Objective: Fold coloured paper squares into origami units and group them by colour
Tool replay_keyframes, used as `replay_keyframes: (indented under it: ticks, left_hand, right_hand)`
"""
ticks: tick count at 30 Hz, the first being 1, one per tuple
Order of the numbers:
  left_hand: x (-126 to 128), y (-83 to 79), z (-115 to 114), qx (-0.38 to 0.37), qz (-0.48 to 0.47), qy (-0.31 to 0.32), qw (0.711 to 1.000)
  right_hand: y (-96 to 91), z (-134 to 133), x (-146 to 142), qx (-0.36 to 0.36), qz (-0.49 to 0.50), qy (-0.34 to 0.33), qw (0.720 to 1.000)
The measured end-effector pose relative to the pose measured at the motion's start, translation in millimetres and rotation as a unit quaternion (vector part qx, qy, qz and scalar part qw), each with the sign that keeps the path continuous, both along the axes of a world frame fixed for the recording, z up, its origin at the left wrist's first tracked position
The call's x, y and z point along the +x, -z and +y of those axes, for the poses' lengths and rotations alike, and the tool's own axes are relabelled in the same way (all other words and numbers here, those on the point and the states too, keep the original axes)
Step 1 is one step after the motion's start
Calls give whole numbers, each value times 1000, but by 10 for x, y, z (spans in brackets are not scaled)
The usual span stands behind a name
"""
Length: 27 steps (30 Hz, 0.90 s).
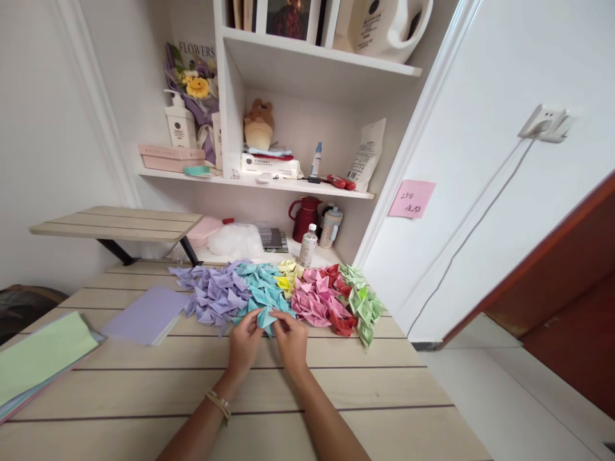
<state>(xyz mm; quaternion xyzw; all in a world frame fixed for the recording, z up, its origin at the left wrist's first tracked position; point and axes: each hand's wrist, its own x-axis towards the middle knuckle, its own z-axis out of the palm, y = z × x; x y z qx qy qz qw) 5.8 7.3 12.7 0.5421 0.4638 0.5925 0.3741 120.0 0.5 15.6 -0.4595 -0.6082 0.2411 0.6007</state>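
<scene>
At the near edge of a heap of folded paper, my left hand (244, 340) and my right hand (292, 338) pinch a light-blue paper boat (266, 318) between them, thumbs and fingertips on its two sides. Directly behind it lie more blue paper boats (262, 276). Purple boats (216, 294) are heaped to the left. Yellow ones (286, 282) sit behind, with pink boats (314, 296), red boats (343, 325) and green boats (366, 307) toward the right. The left wrist wears a bracelet.
Purple paper sheets (144, 314) and a stack topped with green paper (45, 352) lie on the left of the slatted table (269, 390). A small raised stand (115, 223) is behind them. A plastic bottle (308, 246) stands behind the boats, below the shelves (269, 181).
</scene>
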Motion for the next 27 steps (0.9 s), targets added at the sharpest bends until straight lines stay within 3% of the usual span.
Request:
replay_keyframes:
  ticks: [4, 7, 15, 22, 27]
  left_hand:
    - [-120, -34, 37, -17, 39, 81, 996]
    - [-168, -39, 55, -26, 31, 102, 994]
    - [-60, -140, 14, -71, -68, 129, 987]
    - [-118, -123, 73, -64, -77, 100, 990]
    - [-192, -168, 59, -63, -55, 136, 987]
  right_hand:
    - [-39, 63, 99, -77, 181, -90, 976]
    - [-27, 95, 137, -102, 219, -123, 963]
    - [-19, 140, 182, -111, 220, -141, 959]
    - [-128, 111, 365, -139, 113, -250, 952]
    - [-152, 103, 429, -123, 87, -223, 963]
